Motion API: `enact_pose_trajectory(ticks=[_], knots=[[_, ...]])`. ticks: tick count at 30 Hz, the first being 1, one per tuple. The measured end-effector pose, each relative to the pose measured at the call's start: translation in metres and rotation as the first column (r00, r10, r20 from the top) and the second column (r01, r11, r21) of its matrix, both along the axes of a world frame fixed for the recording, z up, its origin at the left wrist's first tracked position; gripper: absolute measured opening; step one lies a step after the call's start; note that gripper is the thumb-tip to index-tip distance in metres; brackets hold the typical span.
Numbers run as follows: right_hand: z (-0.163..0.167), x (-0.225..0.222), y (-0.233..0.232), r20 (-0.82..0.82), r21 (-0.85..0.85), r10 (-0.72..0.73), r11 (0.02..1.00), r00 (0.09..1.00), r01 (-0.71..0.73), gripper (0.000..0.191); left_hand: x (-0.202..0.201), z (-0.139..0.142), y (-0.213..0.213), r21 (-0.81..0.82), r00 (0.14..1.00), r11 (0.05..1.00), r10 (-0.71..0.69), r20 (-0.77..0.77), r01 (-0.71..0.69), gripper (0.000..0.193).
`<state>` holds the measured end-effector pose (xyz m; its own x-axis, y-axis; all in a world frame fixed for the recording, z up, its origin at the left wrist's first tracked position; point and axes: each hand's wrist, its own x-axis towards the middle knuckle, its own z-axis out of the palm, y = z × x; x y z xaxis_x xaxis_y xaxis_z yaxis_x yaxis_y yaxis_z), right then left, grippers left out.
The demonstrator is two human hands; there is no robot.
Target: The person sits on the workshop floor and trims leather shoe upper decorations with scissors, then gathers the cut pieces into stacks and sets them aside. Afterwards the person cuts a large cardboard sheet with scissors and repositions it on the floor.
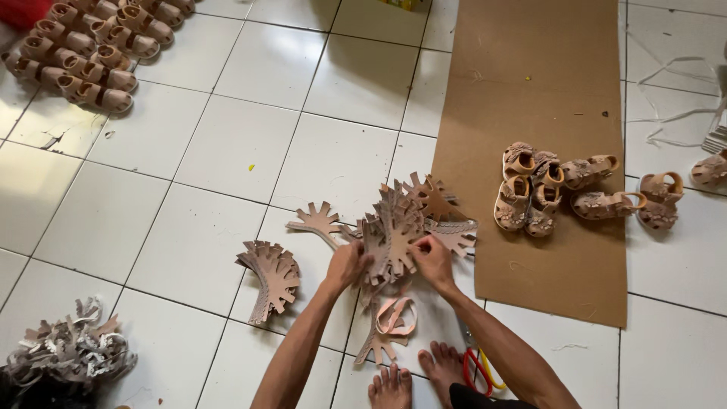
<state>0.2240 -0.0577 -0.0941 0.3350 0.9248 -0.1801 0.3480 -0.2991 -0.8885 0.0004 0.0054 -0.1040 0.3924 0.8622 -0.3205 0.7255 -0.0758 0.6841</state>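
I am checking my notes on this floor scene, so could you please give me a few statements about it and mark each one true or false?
1. Both hands are on the pile of cut pieces. True: the left hand and right hand both grip it.
2. The small sandals sit on a blue cloth. False: they sit on a brown cardboard sheet.
3. A red and yellow tool lies by the bare feet. True.
4. The floor is wooden planks. False: it is white tiles.
5. More sandals are lined up at the upper left. True.
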Motion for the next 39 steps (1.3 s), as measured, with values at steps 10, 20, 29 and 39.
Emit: enact_pose_trajectory(ticks=[10, 20, 29, 39], knots=[[-0.001, 0.03, -0.008, 0.17, 0.22, -0.058, 0.975, 0.984, 0.02, 0.048, -0.032, 0.005, -0.002, -0.252, 0.816, 0.891, 0.449, 0.364, -0.378, 0.028], [0.001, 0.027, 0.005, -0.031, 0.082, 0.079, 0.994, 0.996, -0.076, 0.052, 0.035, -0.013, -0.039, -0.198, 0.836, 0.979, 0.146, 0.529, -0.045, 0.042], [0.009, 0.025, -0.012, -0.354, 0.156, 0.389, 0.921, 0.85, -0.357, 0.077, 0.013, 0.008, -0.042, -0.213, 0.656, 0.976, 0.184, 0.732, -0.036, 0.047], [-0.003, 0.029, -0.002, -0.574, 0.09, 0.146, 0.989, 0.806, -0.115, 0.034, 0.019, 0.01, -0.052, -0.19, 0.731, 0.964, 0.265, 0.629, -0.186, 0.02]])
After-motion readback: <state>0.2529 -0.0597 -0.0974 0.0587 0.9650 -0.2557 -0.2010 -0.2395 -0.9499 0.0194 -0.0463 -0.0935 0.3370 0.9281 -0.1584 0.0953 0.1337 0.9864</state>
